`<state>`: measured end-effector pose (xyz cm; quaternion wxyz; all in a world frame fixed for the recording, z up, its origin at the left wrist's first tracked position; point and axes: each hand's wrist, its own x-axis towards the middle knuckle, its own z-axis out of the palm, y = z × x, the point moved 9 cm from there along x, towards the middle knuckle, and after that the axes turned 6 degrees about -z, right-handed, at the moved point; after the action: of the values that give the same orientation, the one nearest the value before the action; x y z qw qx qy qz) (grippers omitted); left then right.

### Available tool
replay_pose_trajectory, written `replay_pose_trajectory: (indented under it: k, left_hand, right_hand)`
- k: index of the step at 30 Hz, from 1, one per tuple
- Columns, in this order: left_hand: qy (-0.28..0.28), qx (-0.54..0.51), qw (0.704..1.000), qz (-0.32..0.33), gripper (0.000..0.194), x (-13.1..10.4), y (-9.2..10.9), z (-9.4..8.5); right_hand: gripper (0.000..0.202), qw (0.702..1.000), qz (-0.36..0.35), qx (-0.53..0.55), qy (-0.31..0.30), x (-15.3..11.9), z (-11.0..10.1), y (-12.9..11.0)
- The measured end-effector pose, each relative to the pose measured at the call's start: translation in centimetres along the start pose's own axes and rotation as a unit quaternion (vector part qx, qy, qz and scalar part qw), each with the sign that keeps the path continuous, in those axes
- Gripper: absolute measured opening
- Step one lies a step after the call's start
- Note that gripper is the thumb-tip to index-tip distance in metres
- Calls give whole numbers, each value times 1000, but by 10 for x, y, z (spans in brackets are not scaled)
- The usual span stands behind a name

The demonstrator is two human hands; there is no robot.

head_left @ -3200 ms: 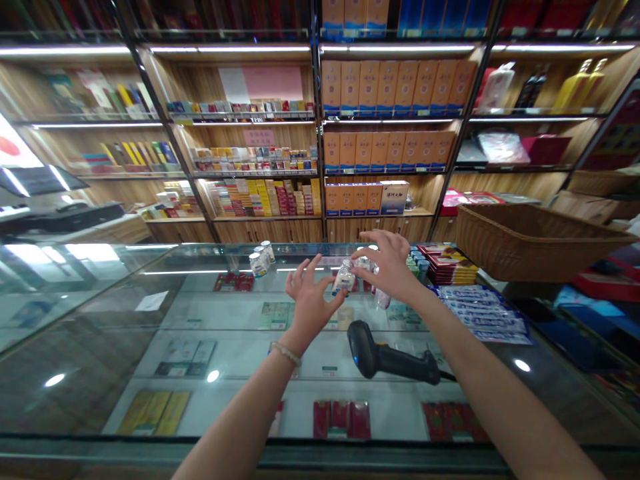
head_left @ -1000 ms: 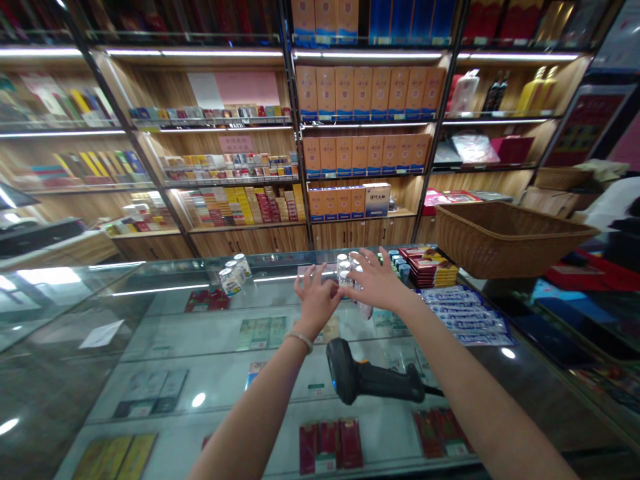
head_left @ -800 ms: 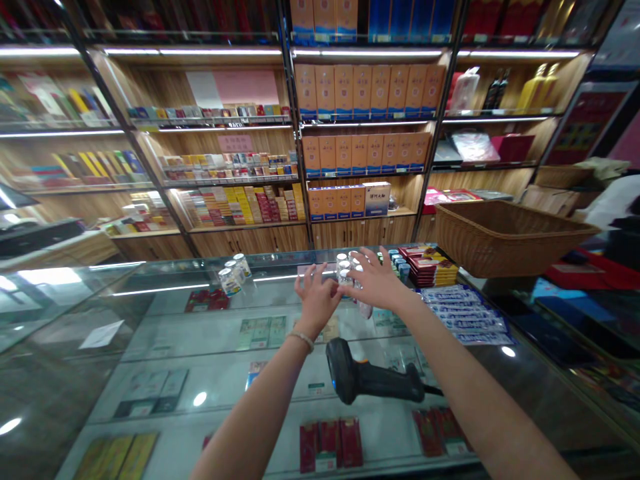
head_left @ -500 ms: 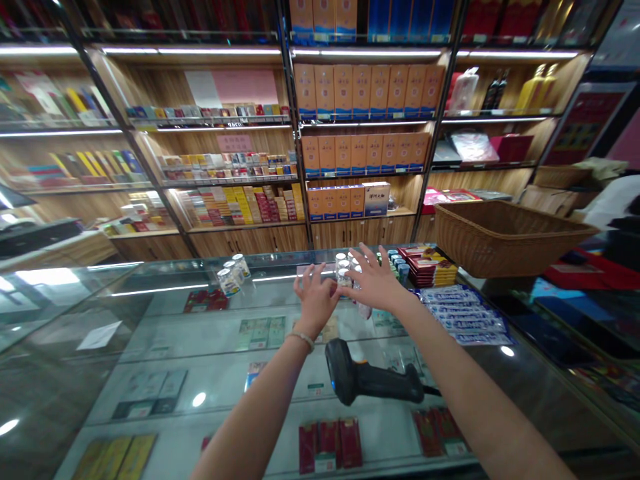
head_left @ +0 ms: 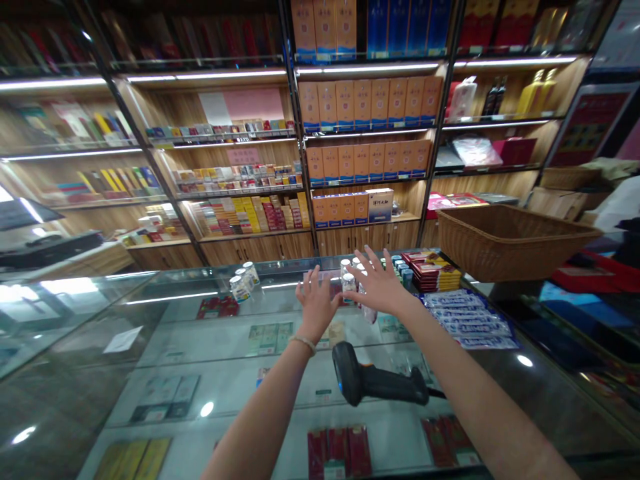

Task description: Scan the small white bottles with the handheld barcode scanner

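Small white-capped bottles (head_left: 349, 285) stand in a cluster near the far edge of the glass counter (head_left: 200, 360). My left hand (head_left: 316, 308) is just left of them, fingers raised and apart, with nothing in it. Over their right side reaches my right hand (head_left: 381, 288), its fingers spread and its palm hiding part of the cluster. Whether its thumb touches a bottle, I cannot tell. A black barcode scanner (head_left: 380, 383) lies on the glass between my forearms.
Further left stand several similar white-capped bottles (head_left: 243, 281). To the right are stacked red and yellow packets (head_left: 431, 270), blue-and-white packs (head_left: 467, 317) and a wicker basket (head_left: 510, 243). Shelves with orange boxes (head_left: 367, 163) line the wall behind.
My left fingers have straightened and come away from the right thumb, baring more of the front bottle. My right hand keeps nearly the same pose. The whole view has shifted slightly.
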<state>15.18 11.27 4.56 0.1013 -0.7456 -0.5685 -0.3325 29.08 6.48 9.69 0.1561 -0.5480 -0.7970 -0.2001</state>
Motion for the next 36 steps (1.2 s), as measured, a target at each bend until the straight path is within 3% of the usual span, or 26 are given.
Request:
replay_pose_trajectory:
  k: [2,4,9,17,27,36]
  left_hand:
    - [15,17,1000,1,71,0,-4,-5]
    - [22,33,999,6,80,-2,-7,-8]
    - [28,51,998,3,77,-4,-9,-15]
    - [42,54,998,-2,74,9,-11,-56]
    - [100,106,988,-42,69,4,-73,-120]
    - [125,150,977,-84,66,-6,-134,-148]
  right_hand:
    - [73,1000,-1,-7,22,0,-4,-1]
    - [72,999,-4,-14,36,1,-7,-2]
    - [73,998,-15,-20,66,0,-10,-7]
    - [63,991,-44,12,125,10,-27,-23]
    - [62,983,-105,53,141,40,-41,-83]
    - [61,975,-145,61,159,72,-30,-135]
